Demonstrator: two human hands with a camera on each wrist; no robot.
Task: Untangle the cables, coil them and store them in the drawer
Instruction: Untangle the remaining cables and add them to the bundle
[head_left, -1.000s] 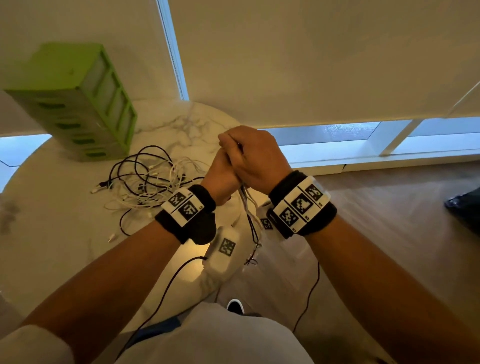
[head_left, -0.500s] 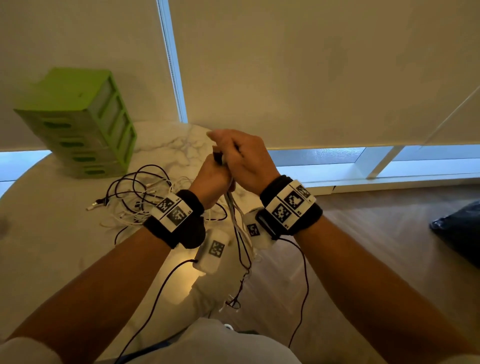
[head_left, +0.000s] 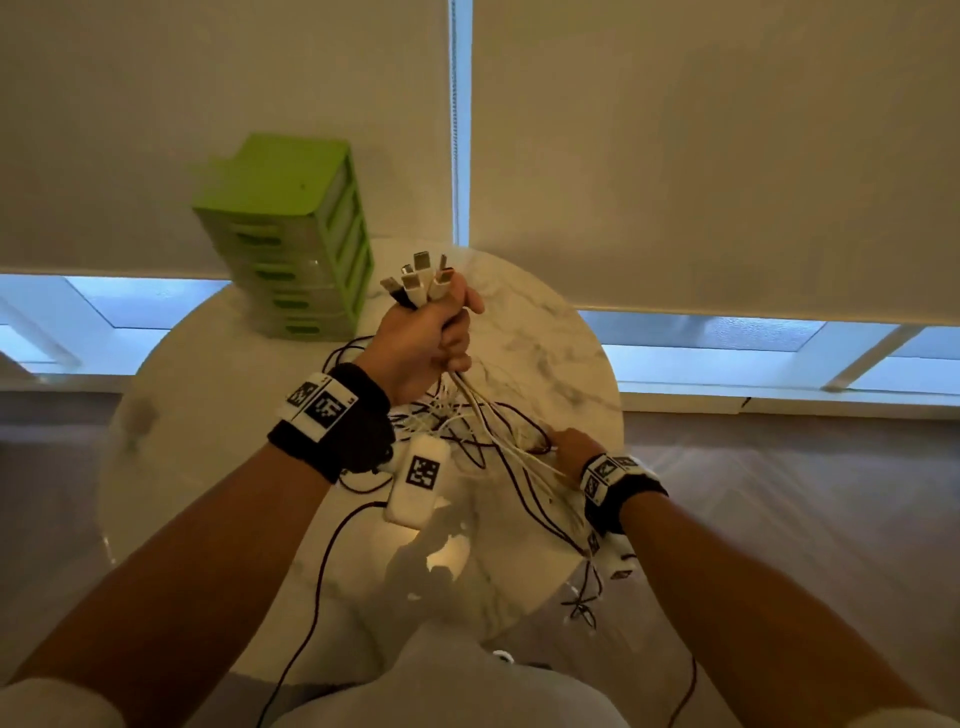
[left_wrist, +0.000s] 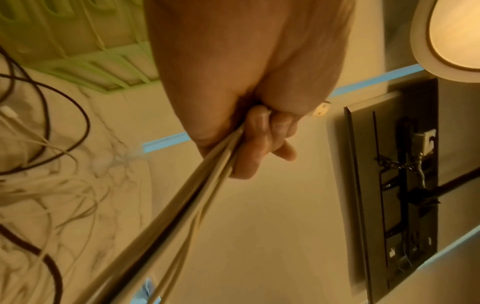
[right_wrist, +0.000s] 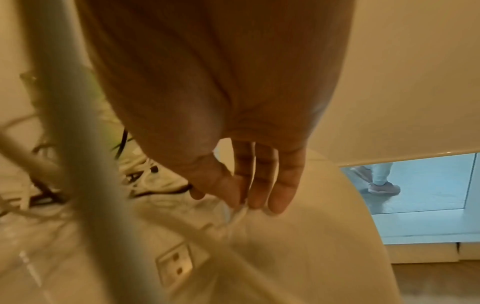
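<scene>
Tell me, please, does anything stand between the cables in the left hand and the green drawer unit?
No object does: the left hand holds the cable ends beside the drawer unit, but its drawers look closed.
</scene>
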